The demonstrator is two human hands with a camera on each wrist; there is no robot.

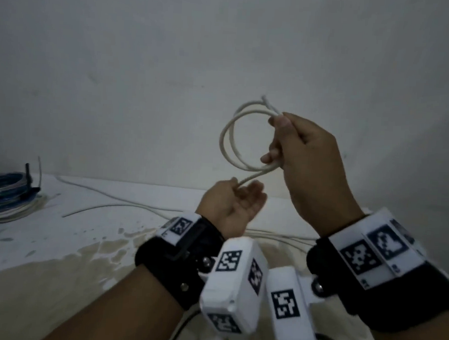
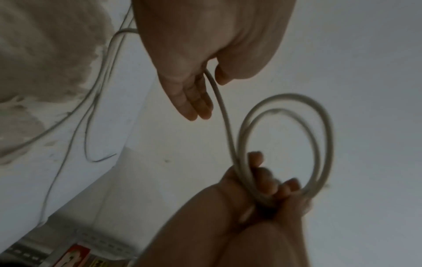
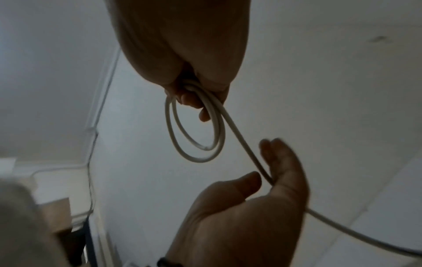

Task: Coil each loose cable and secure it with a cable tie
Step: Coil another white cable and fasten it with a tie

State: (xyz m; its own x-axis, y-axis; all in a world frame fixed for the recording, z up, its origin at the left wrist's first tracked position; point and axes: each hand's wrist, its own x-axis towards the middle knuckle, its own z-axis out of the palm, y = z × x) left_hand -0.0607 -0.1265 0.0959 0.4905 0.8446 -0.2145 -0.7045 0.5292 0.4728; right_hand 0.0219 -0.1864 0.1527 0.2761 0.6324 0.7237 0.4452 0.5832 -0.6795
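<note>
**White cable looped in the right hand, running down to the left**

The right hand (image 1: 305, 159) is held up in the air in front of a pale wall (image 1: 145, 73). Its fingers are curled tight around a white cable (image 1: 226, 138). The cable makes two round loops that stick out to the left of this hand. One end of the cable pokes up just above the thumb.

From the bottom of the loops, the cable goes down and to the left into the left hand (image 1: 231, 207). This hand is lower and close to the right one. Its palm faces up and its fingers (image 2: 196, 104) are nearly straight. The cable runs between the thumb and the fingers and rests on them. The thumb is not pressing it.

Past the left hand, the cable drops down to the white table (image 1: 97, 214), where thin white wires lie loose. The table has a brownish stain on it.

Far off to the left on the table sits a bundle of blue and white cables (image 1: 6, 193), well apart from both hands.
</note>
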